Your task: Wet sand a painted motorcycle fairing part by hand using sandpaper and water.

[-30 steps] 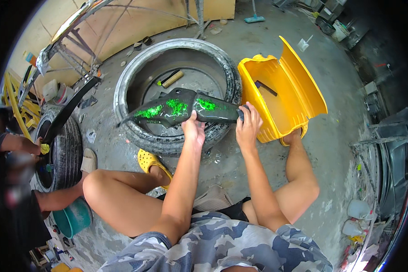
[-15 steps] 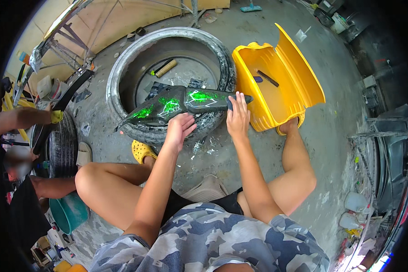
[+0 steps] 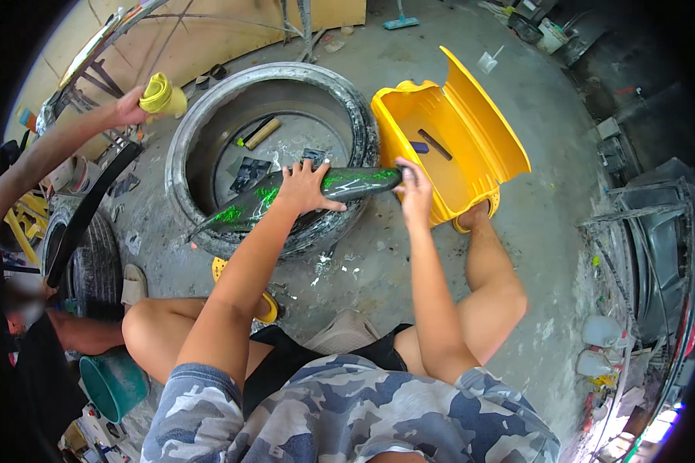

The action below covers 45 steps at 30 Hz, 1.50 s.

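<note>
A long glossy black panel, like a vehicle fairing, with green splashes and white lines, lies across a tire standing flat on the floor. My left hand rests on the panel's middle, fingers spread, holding nothing. At the panel's right end my right hand has its fingers curled around the dark tip, which it partly hides. Inside the tire lie dark sheets and a tan cylindrical roll.
Right of the tire stands an open yellow bin holding dark strips. At left, another person's hand holds a yellow cloth, near a long black curved part. A second tire and a green bucket are nearby.
My left hand has moved onto the panel and spread its fingers. My right hand has curled around the tip. The panel has tilted. The other person's hand has risen with the yellow cloth.
</note>
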Motion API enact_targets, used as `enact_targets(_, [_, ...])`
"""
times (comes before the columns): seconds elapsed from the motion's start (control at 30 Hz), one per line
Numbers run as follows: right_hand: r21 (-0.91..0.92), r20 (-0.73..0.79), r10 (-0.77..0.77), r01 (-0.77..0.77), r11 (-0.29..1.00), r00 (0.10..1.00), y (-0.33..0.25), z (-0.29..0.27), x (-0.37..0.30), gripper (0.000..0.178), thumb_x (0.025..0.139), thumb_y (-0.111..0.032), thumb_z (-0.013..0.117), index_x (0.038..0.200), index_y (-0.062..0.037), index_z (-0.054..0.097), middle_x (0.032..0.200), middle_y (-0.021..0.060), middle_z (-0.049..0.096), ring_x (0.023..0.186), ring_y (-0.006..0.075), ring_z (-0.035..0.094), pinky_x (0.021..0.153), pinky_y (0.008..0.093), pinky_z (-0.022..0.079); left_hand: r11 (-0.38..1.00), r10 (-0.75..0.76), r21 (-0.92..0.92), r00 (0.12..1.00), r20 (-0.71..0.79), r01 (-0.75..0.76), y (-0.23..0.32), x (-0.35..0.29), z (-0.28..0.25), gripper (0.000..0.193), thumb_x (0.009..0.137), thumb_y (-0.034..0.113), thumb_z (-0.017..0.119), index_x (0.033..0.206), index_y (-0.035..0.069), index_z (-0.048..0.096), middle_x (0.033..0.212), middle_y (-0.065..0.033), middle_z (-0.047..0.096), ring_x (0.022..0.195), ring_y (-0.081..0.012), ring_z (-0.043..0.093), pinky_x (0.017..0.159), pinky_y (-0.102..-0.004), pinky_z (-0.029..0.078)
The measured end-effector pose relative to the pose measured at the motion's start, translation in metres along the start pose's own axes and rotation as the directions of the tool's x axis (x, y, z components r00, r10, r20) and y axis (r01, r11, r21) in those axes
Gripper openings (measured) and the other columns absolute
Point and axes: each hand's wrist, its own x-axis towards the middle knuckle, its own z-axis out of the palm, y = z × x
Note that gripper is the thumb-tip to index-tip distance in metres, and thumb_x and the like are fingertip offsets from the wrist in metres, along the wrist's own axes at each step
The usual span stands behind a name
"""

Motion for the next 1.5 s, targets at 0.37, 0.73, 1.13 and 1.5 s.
enact_targets(0.37, [-0.063, -0.374, -0.147, 0.133, 0.989, 0.916, -0.013, -0.005, 0.03, 0.036, 0.099, -0.005, 0.04, 0.134, -0.0067, 0.05, 0.127, 0.0184, 0.052, 0.1, 0.023, 0.062, 0.066, 0.0294, 0.06, 0.983, -0.106, -0.133, 0.983, 0.15, 0.127, 0.009, 0.007, -0.009, 0.109, 0.054, 0.075, 0.071, 0.142, 0.016, 0.043, 0.144, -0.0288, 0.034, 0.132, -0.0507, 0.032, 0.107, -0.0618, 0.028])
enact_targets(0.73, [-0.784, 0.126, -0.537, 0.415, 0.461, 0.834, 0.026, 0.035, 0.011, 0.033, 0.096, -0.014, 0.046, 0.121, 0.0052, 0.058, 0.138, 0.023, 0.049, 0.133, 0.0391, 0.041, 0.11, 0.0454, 0.031, 0.897, -0.07, -0.429, 0.991, 0.11, 0.111, 0.006, 0.002, 0.013, 0.102, 0.061, 0.066, 0.071, 0.135, 0.002, 0.044, 0.14, -0.0175, 0.047, 0.131, -0.0351, 0.042, 0.107, -0.0639, 0.024])
enact_targets(1.13, [-0.82, 0.243, -0.56, 0.476, 0.318, 0.792, 0.028, 0.033, -0.003, 0.034, 0.095, -0.009, 0.042, 0.122, 0.0071, 0.055, 0.132, 0.0251, 0.053, 0.13, 0.0415, 0.043, 0.106, 0.0514, 0.033, 0.905, -0.083, -0.407, 0.989, 0.119, 0.125, 0.001, 0.003, 0.016, 0.1, 0.06, 0.062, 0.073, 0.135, 0.003, 0.043, 0.135, -0.0201, 0.051, 0.128, -0.037, 0.045, 0.108, -0.0624, 0.026])
enact_targets(1.5, [-0.887, 0.344, -0.516, 0.452, 0.095, 0.784, 0.024, 0.04, 0.0, 0.037, 0.086, -0.008, 0.047, 0.114, 0.013, 0.057, 0.124, 0.0306, 0.055, 0.125, 0.0416, 0.047, 0.105, 0.0498, 0.036, 0.977, -0.104, -0.195, 0.989, -0.101, 0.083, 0.015, -0.003, 0.019, 0.1, 0.062, 0.065, 0.072, 0.135, 0.003, 0.043, 0.135, -0.0188, 0.049, 0.127, -0.0369, 0.045, 0.106, -0.0634, 0.026])
